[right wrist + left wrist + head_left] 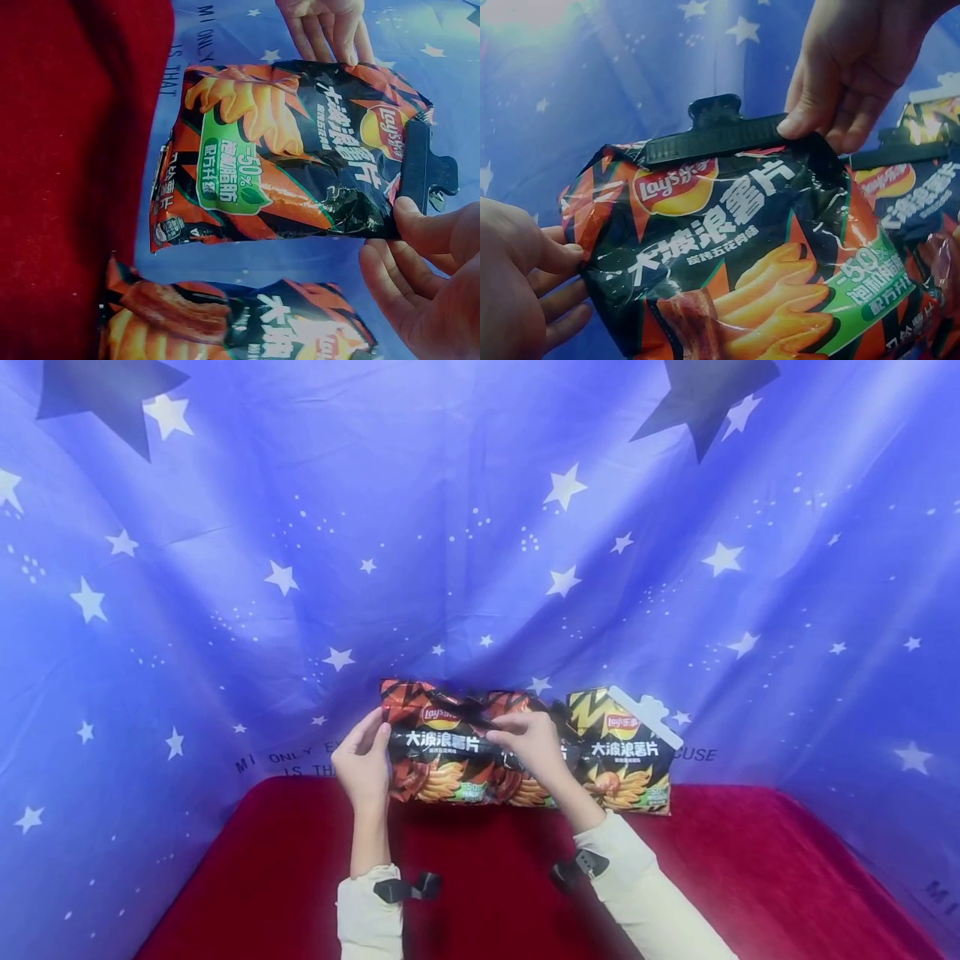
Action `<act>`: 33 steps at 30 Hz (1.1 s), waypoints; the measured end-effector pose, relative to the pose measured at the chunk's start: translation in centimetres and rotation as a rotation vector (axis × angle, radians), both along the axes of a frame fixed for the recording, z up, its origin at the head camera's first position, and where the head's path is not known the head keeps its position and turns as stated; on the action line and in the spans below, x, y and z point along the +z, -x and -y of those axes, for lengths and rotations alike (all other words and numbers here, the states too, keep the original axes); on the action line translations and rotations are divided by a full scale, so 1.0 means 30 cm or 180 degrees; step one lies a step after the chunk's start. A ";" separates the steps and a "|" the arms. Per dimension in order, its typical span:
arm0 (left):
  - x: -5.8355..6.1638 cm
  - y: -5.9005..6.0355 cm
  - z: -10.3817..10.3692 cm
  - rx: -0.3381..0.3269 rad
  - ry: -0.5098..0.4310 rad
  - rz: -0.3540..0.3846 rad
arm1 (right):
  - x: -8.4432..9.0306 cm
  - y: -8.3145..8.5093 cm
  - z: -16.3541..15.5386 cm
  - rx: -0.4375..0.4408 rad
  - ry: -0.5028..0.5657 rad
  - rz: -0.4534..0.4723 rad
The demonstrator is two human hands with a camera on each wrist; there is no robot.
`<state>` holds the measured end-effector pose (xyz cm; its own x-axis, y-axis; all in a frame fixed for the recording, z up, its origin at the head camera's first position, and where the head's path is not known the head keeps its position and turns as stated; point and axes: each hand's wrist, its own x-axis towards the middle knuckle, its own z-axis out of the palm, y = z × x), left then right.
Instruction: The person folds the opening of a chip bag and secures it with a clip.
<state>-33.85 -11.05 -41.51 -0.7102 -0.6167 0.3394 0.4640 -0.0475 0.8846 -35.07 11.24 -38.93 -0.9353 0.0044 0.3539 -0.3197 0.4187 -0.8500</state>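
Observation:
A black and orange bag of potato chips [442,768] is held between both hands, its printed front facing me. My left hand [362,768] pinches the bag's left edge, thumb in front and fingers behind. My right hand [532,743] grips the top right corner, its thumb on the end of a black bag clip [712,141]. That clip lies across the folded top of the bag, as the right wrist view also shows. In the head view my right hand partly covers a second orange and black chip bag [517,787], which has its own black clip [900,155].
A yellow and black chip bag [622,768] with a white clip [647,714] stands at the right end of the row. Red cloth [465,877] covers the table. Behind the bags hangs a blue curtain [450,527] printed with stars.

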 end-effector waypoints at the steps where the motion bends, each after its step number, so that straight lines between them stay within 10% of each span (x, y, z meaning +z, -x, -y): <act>1: -0.006 0.003 0.005 -0.0005 0.0016 0.0024 | -0.007 0.006 0.004 -0.0003 0.0000 0.0049; 33: -0.094 0.044 0.014 -0.0064 0.0579 0.0360 | -0.138 0.061 0.016 -0.0068 0.0066 0.0267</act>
